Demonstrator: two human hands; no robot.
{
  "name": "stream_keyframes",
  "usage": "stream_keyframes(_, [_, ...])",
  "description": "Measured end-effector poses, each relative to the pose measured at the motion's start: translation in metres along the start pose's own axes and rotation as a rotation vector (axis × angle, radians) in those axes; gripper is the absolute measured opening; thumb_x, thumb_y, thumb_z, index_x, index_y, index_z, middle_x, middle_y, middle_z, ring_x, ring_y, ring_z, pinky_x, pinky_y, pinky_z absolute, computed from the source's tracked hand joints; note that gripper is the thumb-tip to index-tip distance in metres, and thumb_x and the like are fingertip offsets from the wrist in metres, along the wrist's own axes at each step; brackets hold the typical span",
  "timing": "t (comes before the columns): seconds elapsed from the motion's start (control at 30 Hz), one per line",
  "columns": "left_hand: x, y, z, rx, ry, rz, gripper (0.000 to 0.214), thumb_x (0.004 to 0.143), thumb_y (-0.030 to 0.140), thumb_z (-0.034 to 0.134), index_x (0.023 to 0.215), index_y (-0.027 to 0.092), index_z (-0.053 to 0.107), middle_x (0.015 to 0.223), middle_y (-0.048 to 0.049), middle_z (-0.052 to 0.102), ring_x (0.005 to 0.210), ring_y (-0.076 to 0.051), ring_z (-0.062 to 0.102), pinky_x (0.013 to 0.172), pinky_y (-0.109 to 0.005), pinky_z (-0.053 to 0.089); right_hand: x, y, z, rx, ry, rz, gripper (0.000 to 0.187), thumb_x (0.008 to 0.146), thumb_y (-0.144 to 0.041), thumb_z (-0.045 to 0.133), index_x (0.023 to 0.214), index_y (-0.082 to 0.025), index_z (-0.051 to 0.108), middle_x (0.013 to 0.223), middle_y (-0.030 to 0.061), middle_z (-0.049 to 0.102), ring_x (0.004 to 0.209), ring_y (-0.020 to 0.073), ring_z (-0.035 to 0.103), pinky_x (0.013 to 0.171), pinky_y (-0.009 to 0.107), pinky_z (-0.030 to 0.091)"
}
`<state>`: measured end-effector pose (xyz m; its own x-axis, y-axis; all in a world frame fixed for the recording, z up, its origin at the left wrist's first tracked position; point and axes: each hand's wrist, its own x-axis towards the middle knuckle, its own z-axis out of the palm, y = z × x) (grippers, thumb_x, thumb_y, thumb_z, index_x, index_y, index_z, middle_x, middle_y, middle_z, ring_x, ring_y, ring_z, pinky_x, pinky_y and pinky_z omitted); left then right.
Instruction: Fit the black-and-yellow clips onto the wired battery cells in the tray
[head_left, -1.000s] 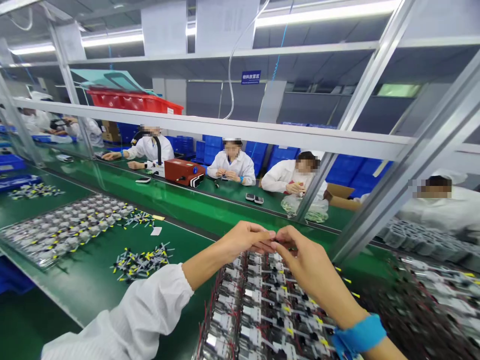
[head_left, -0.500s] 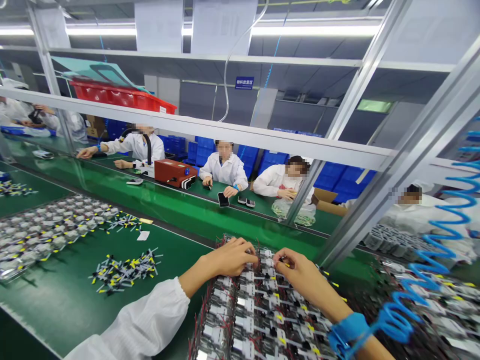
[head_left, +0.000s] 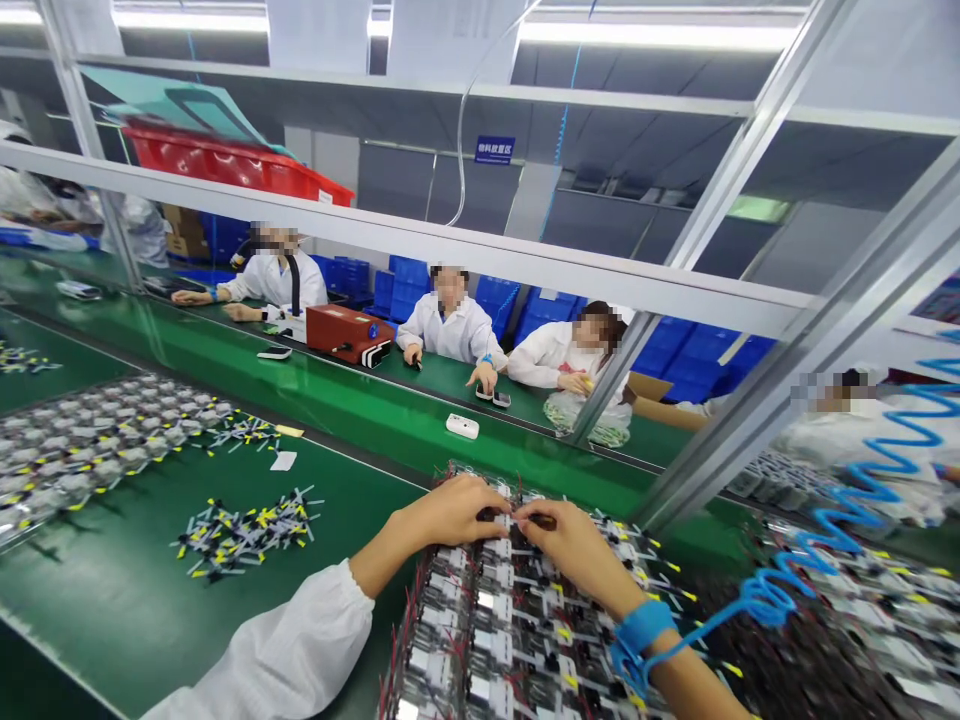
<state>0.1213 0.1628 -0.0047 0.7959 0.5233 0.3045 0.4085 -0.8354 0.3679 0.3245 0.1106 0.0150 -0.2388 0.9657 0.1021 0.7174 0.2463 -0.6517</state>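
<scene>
Left hand (head_left: 450,512), right hand (head_left: 571,545) close together, fingertips nearly meeting over wired modules (head_left: 510,625); cannot tell if clamped on anything. Loose connectors (head_left: 244,540) left of hands; blue coiled cord (head_left: 765,600) runs from wrist strap (head_left: 641,628).

Bright ceiling tubes (head_left: 652,32) — warped edges

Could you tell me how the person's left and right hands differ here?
The left hand leads back to a white sleeve, while the right hand shows only bare forearm. The right wrist wears a blue strap with a coiled blue cord; the left wrist shows none. Both hands meet over rows of wired components.
</scene>
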Motion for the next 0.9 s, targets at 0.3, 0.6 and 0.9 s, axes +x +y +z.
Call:
stream_keyframes(0.3, [0.0031,0.0012,-0.0025,0.011,0.000,-0.005,0.025,0.089,0.036,0.064,0.109,0.021,0.070,0.097,-0.0053,0.075,0.091,-0.022,0.068,0.080,-0.028,0.044,0.0014,0.0092,0.0066,-0.006,0.050,0.040,0.023,0.074,-0.029,0.046,0.077,-0.020,0.067,0.076,0.0032,0.070,0.073,0.0227,0.063,0.069,0.031,0.044])
stream_keyframes(0.6, [0.0031,0.0027,-0.0009,0.050,0.014,-0.019,0.024,0.089,0.034,0.062,0.107,0.022,0.071,0.093,-0.0043,0.074,0.088,-0.022,0.067,0.077,-0.027,0.044,0.0023,0.0041,0.0033,0.003,0.024,0.028,0.024,0.075,-0.033,0.051,0.075,-0.019,0.070,0.073,0.0025,0.070,0.070,0.0226,0.063,0.066,0.030,0.043])
stream_keyframes(0.9, [0.0079,-0.0028,0.0017,0.016,0.029,0.010,0.023,0.088,0.031,0.063,0.106,0.020,0.071,0.100,-0.0060,0.074,0.093,-0.022,0.068,0.083,-0.027,0.045,0.0036,0.0041,0.0012,-0.020,0.035,0.043,0.018,0.078,-0.022,0.055,0.075,-0.019,0.072,0.076,0.0020,0.071,0.076,0.0208,0.064,0.070,0.027,0.042])
